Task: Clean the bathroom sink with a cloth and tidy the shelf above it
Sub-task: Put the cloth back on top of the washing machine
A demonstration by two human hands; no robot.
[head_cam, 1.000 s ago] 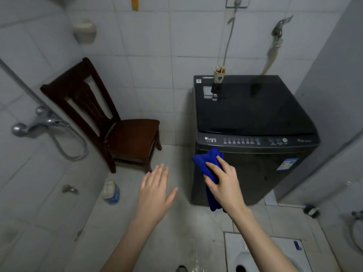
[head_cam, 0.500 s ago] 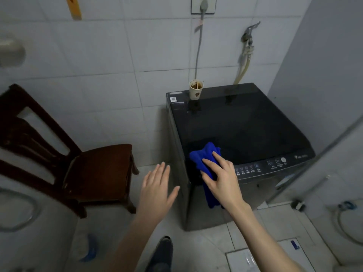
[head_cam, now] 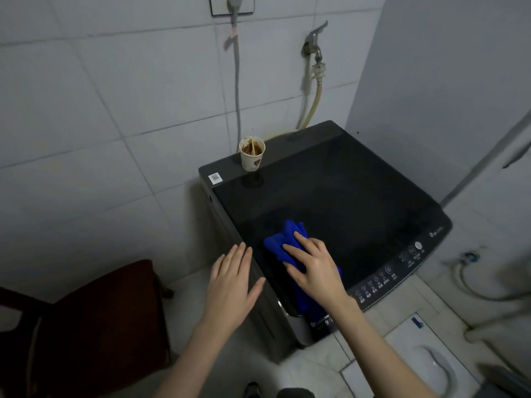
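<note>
now presses a crumpled blue cloth onto the black lid of a washing machine with the right hand, fingers spread nearly straight, not curled round it. tail of it over the lid's front edge at 6 o'clock. holds the left hand flat at 9 o'clock of the cloth, fingers straight, gripping nothing. stained white paper cup at 12 o'clock.

Crumpled blue cloth on the black washing machine lid, front-left.
</note>
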